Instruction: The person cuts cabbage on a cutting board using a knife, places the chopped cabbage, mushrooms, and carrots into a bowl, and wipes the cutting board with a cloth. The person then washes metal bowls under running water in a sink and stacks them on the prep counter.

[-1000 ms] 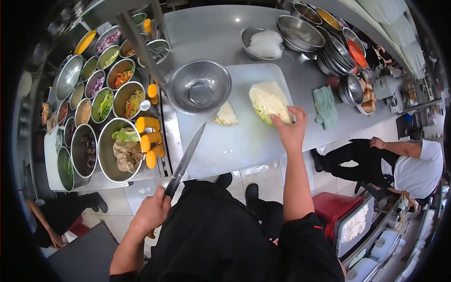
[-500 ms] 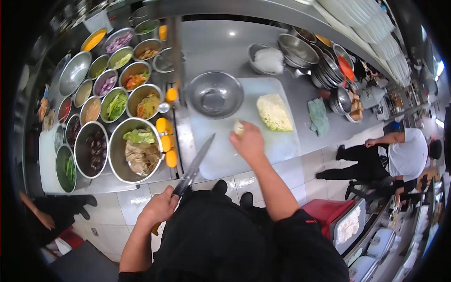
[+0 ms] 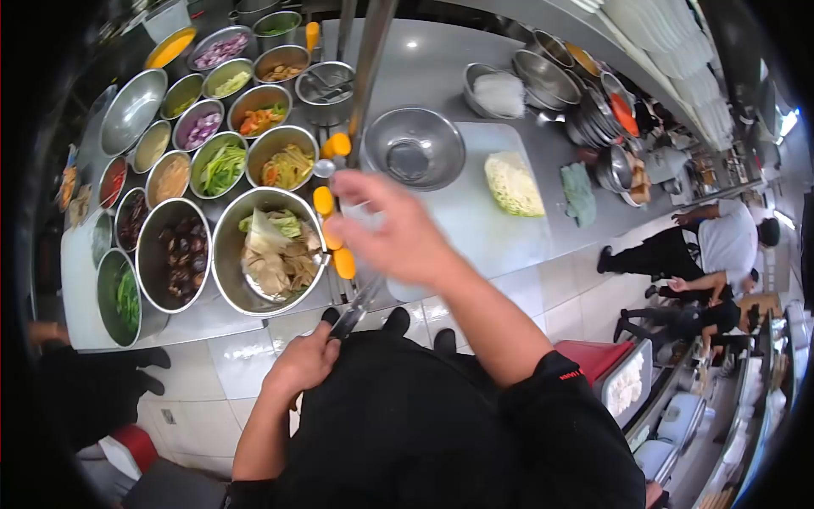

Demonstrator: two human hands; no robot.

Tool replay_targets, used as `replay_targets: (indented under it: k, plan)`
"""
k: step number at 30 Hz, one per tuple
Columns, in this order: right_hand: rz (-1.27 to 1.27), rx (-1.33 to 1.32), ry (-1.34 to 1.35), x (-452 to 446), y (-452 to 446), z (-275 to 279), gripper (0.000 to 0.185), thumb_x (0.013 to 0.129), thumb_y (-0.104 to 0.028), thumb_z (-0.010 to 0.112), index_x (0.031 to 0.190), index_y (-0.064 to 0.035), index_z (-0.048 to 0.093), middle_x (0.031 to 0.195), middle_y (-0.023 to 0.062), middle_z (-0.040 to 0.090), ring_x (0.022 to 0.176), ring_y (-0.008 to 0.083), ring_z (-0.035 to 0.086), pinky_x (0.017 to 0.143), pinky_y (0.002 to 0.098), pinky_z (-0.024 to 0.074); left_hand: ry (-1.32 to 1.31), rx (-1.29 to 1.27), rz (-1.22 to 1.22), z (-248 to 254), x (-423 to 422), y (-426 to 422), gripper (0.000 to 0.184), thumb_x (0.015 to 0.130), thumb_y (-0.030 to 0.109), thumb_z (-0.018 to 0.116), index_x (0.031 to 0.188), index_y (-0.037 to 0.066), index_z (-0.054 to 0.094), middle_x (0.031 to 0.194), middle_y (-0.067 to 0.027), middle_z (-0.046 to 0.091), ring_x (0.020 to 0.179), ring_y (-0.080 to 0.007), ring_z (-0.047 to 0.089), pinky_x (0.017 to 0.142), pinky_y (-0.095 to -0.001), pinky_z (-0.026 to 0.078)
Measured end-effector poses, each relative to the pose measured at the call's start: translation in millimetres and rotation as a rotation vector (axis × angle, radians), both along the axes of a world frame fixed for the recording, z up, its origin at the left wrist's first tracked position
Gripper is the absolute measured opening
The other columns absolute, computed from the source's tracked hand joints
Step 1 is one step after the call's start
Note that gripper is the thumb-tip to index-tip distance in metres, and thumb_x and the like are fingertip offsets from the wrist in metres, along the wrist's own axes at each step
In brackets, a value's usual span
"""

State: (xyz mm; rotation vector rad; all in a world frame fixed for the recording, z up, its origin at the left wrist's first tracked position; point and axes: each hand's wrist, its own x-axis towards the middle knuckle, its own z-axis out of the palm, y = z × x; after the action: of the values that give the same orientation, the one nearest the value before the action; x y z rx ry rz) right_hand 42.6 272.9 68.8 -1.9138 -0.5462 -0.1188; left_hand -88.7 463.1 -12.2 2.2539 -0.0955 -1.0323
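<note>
Counter: We look down on a steel counter in a busy kitchen, set with bowls of cut food.
Cutting board: Its pale surface carries the larger cabbage block, right of centre.
Large pot: At our left, the steel pot holds brownish and green leaves. We judge that pieces are best released low, well inside its rim, to keep scraps off the counter.
Mixing bowl: The wide steel bowl sits at the board's far left.
Knife: Our left hand is closed around the handle; the blade points forward, its tip lost behind the other hand. We would do well to hold the blade low and still, and pass the free hand over it with room to spare.
Right hand: Blurred, our right hand is open and seemingly unloaded, above the yellow-topped bottles beside the pot.
Cabbage block: The pale block rests cut and compact, apart from both hands.
Cabbage piece: A pale piece now lies on the leaves in the pot; half a second earlier it was absent there, and our right hand pinched a pale piece over the board.
</note>
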Motion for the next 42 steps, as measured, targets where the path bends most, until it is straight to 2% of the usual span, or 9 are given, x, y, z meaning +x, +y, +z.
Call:
replay_targets:
  k: [7,10,13,19,25,29,32,38,42]
  plan:
    - [-0.806,-0.546,0.160,65,-242,-49,0.043,0.088,-0.030,0.071,0.113,0.0039,0.064,0.102,0.0144,0.069,0.094,0.0184,0.066,0.083,0.0324,0.0526,0.011,0.042,0.028,13,-11,1,0.031,0.097,0.030,0.047,0.110,0.002,0.047,0.089,-0.0313,0.064,0.090,-0.0506,0.060,0.082,-0.0553,0.046]
    - [-0.896,-0.501,0.565,76,-285,-49,0.058,0.081,-0.040,0.075,0.111,0.0074,0.064,0.097,0.0207,0.069,0.093,0.0248,0.068,0.083,0.0352,0.0529,-0.023,0.033,0.041,16,-13,-6,0.028,0.096,0.028,0.049,0.104,0.002,0.047,0.086,-0.0273,0.066,0.086,-0.0495,0.060,0.079,-0.0546,0.046]
    - [-0.811,0.012,0.868,81,-309,-86,0.060,0.081,-0.041,0.075,0.113,0.0076,0.063,0.101,0.0195,0.069,0.094,0.0254,0.068,0.083,0.0355,0.0535,-0.058,0.014,0.025,19,-10,-18,0.028,0.096,0.028,0.049,0.104,0.001,0.048,0.086,-0.0271,0.066,0.087,-0.0496,0.060,0.079,-0.0540,0.047]
    - [-0.696,-0.215,0.584,48,-260,-69,0.076,0.067,-0.036,0.084,0.123,0.0071,0.056,0.113,0.0209,0.066,0.103,0.0281,0.066,0.087,0.0361,0.0525,-0.037,0.018,0.093,11,-2,-36,0.027,0.096,0.028,0.050,0.104,0.002,0.047,0.083,-0.0285,0.065,0.085,-0.0498,0.061,0.078,-0.0534,0.047]
    - [-0.637,-0.284,0.388,27,-229,-66,0.089,0.062,-0.032,0.085,0.133,0.0021,0.045,0.120,0.0212,0.063,0.111,0.0327,0.062,0.095,0.0373,0.0488,0.056,0.029,0.124,33,17,-63,0.027,0.097,0.029,0.048,0.102,0.002,0.047,0.073,-0.0229,0.065,0.066,-0.0387,0.066,0.067,-0.0466,0.051]
    - [-0.638,-0.397,0.189,8,-230,-70,0.081,0.063,-0.023,0.082,0.133,-0.0032,0.048,0.121,0.0192,0.059,0.112,0.0364,0.056,0.094,0.0428,0.0459,0.028,0.026,0.077,21,24,-67,0.029,0.097,0.030,0.048,0.104,0.002,0.047,0.075,-0.0253,0.065,0.073,-0.0429,0.065,0.072,-0.0497,0.050]
    - [-0.601,-0.886,-0.281,-27,-219,-89,0.071,0.065,-0.018,0.080,0.131,-0.0112,0.053,0.124,0.0137,0.055,0.114,0.0342,0.050,0.092,0.0465,0.0417,-0.044,0.025,0.053,18,25,-73,0.029,0.097,0.029,0.047,0.106,0.001,0.046,0.078,-0.0277,0.065,0.079,-0.0470,0.063,0.077,-0.0537,0.047]
    - [-0.426,-0.873,-0.404,-78,-195,-97,0.047,0.071,-0.018,0.074,0.117,-0.0163,0.063,0.121,0.0077,0.054,0.110,0.0297,0.049,0.091,0.0463,0.0391,-0.168,0.113,-0.030,30,41,-101,0.028,0.097,0.025,0.045,0.106,-0.001,0.045,0.080,-0.0302,0.065,0.082,-0.0496,0.062,0.080,-0.0572,0.045]
    - [-0.504,-0.819,-0.387,-86,-198,-111,0.054,0.072,-0.014,0.075,0.124,-0.0128,0.060,0.131,0.0130,0.049,0.115,0.0345,0.046,0.094,0.0467,0.0383,-0.168,0.131,-0.075,25,46,-100,0.027,0.097,0.022,0.045,0.106,-0.003,0.044,0.079,-0.0299,0.064,0.081,-0.0494,0.061,0.078,-0.0563,0.046]
